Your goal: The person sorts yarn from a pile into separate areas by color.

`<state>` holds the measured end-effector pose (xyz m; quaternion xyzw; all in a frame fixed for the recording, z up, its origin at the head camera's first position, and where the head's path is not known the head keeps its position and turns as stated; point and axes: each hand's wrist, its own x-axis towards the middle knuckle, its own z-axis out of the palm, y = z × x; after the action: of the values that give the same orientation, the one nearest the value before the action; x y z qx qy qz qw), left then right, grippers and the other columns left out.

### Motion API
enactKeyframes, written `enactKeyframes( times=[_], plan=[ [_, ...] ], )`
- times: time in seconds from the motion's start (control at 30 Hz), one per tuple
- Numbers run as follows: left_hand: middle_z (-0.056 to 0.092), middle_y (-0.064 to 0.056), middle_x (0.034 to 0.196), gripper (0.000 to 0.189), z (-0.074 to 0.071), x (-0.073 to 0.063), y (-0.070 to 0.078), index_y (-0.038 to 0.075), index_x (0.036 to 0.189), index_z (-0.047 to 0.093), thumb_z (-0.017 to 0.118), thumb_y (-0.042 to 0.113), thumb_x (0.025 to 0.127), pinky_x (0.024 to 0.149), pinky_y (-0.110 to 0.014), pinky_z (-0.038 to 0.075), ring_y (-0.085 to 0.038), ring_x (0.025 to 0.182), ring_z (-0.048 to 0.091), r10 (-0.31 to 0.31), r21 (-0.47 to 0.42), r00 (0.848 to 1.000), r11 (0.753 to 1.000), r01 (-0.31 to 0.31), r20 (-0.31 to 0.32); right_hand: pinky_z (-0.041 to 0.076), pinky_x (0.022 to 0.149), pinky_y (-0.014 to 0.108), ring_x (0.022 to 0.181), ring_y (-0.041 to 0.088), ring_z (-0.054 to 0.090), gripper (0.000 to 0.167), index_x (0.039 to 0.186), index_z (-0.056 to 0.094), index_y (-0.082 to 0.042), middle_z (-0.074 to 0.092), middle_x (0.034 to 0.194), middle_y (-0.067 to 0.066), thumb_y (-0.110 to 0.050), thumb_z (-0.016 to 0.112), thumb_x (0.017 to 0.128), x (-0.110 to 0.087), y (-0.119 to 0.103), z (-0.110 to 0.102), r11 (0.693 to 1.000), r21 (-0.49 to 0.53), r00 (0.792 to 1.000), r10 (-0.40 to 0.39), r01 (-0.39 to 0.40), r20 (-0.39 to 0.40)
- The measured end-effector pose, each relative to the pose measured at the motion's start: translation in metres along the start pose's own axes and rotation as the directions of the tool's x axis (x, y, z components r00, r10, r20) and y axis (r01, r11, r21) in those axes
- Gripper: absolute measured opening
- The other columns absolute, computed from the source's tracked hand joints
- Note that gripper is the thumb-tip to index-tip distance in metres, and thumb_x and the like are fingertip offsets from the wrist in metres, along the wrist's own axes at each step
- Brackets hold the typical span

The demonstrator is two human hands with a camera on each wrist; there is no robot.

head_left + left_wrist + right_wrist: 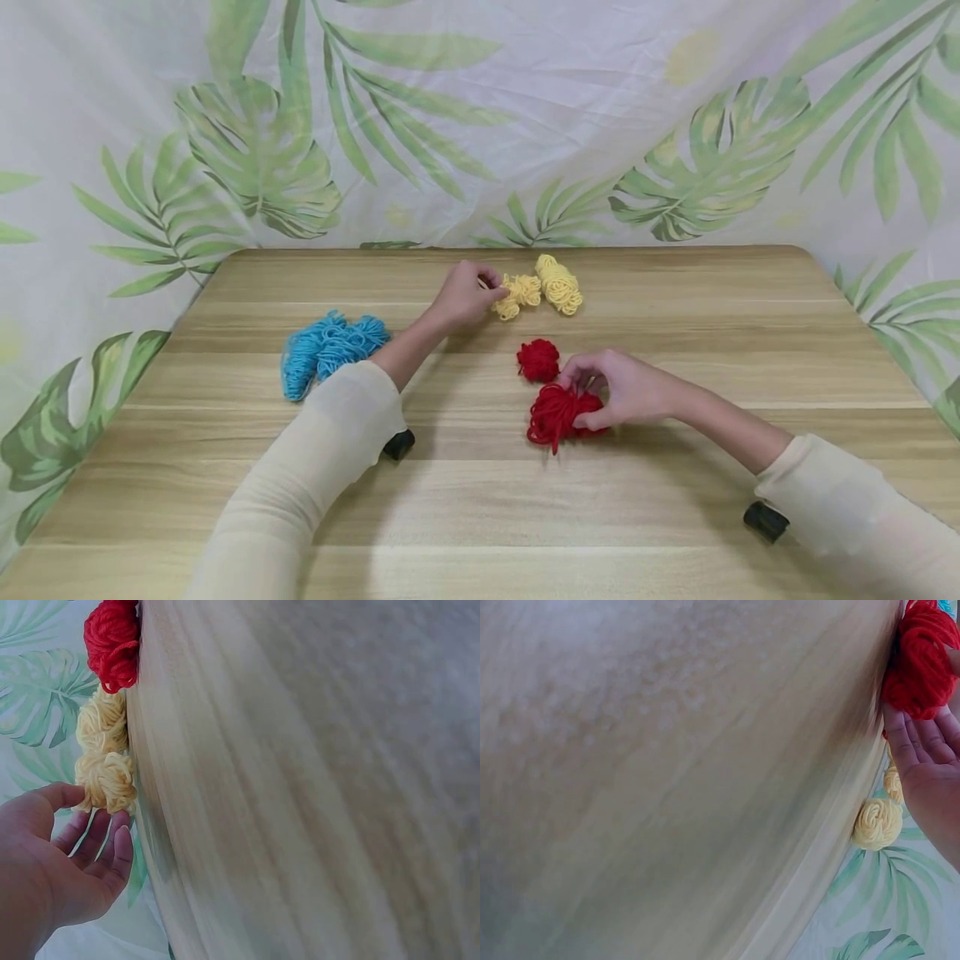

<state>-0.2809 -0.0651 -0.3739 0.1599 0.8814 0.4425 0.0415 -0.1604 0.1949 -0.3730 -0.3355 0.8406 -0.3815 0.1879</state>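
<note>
– What hangs behind?
– A wrinkled white fabric backdrop (pixel 570 108) printed with green leaves (pixel 258 162) and pale yellow spots (pixel 692 58).
– And in front?
– A light-brown, wood-grained tabletop (pixel 480 517) with rounded far corners.

The left sleeve (pixel 296 475) hides part of the blue yarn (pixel 330 354) on the left; both it and the right sleeve (pixel 847 504) are cut off by the head view's edges. The dark objects (pixel 400 444) by the cuffs, partly covered, are too small to identify. The right hand (pixel 622 387) covers the right part of the near red bundle (pixel 555 412) and is cropped in its wrist view. Both wrist views blur the tabletop (pixel 300 787).
</note>
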Motion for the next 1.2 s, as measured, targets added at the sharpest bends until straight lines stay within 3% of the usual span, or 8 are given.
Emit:
enactKeyframes(
  times=[0.4,0.83,1.2],
  plan=[
    [0.067,-0.012,0.091,0.013,0.005,0.002,0.004,-0.001,0.09,0.069,0.073,0.009,0.095,0.08,-0.033,0.049,-0.023,0.092,0.061,-0.004,0.038,1.0,0.999,0.004,-0.008,0.057,0.085,0.032,0.094,0.016,0.064,0.028,0.104,0.068,-0.003,0.069,0.1,0.002,-0.002,0.078,0.078,-0.003,0.001,-0.003,0.999,0.021,0.999,-0.034,0.035,-0.04],
    [0.067,-0.012,0.094,0.013,0.005,0.002,0.004,-0.001,0.09,0.069,0.073,0.011,0.095,0.081,-0.033,0.049,-0.023,0.092,0.059,-0.017,0.054,1.0,0.998,0.018,-0.009,0.058,0.088,0.034,0.097,0.022,0.064,0.029,0.106,0.066,0.0,0.068,0.102,0.005,0.001,0.078,0.08,-0.008,0.003,-0.012,0.998,0.054,0.994,-0.009,0.014,-0.108],
    [0.067,-0.013,0.097,0.015,0.004,0.001,0.003,-0.001,0.095,0.069,0.074,0.013,0.096,0.08,-0.033,0.049,-0.023,0.092,0.059,-0.029,0.042,1.0,0.999,0.029,0.005,0.058,0.082,0.031,0.094,0.023,0.065,0.028,0.106,0.067,0.003,0.069,0.1,0.006,0.005,0.078,0.08,-0.012,0.012,-0.021,0.997,0.072,0.979,-0.019,0.034,-0.203]
  ],
)
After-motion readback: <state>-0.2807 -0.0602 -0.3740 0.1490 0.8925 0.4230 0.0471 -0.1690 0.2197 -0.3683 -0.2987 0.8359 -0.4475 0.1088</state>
